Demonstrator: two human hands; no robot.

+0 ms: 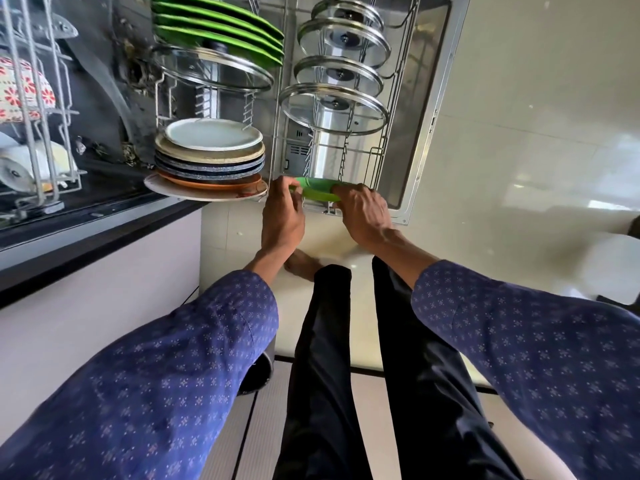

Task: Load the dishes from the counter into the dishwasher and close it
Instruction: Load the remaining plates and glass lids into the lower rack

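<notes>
A round green plastic plate (317, 189) is being gripped at its left edge by the left hand (282, 216) and its right edge by the right hand (363, 211), at the near end of the wire dishwasher rack (377, 161).

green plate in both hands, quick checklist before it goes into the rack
1. Grip: left hand and right hand both hold the green plate at opposite edges: ok.
2. Plate position: at the near end of the wire rack, not yet seated: not ok.
3. Free slot: near tines look unoccupied; glass lids sit further back: ok.
4. Clearance from the plate stack at left: apart: ok.
5. Plate clean or dirty: cannot tell.
</notes>
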